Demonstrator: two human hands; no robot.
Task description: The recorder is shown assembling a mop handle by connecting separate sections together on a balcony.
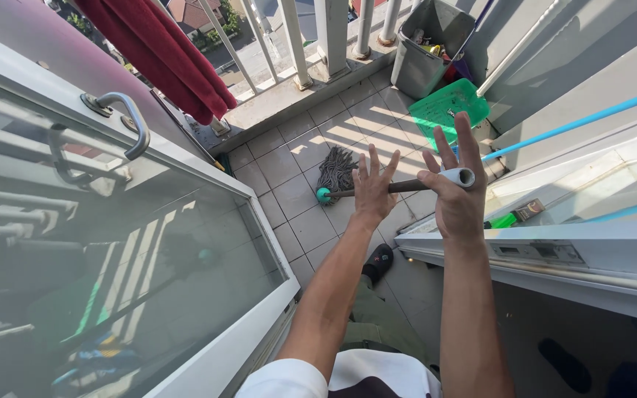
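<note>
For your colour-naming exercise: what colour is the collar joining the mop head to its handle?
Teal green; the collar shows best in the head view, beside the grey mop head.

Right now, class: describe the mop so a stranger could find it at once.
Start at the balcony railing, then drop to the tiled floor below. The mop lies between both hands: grey string head, teal collar, dark handle. Nothing else there has strings.
</note>
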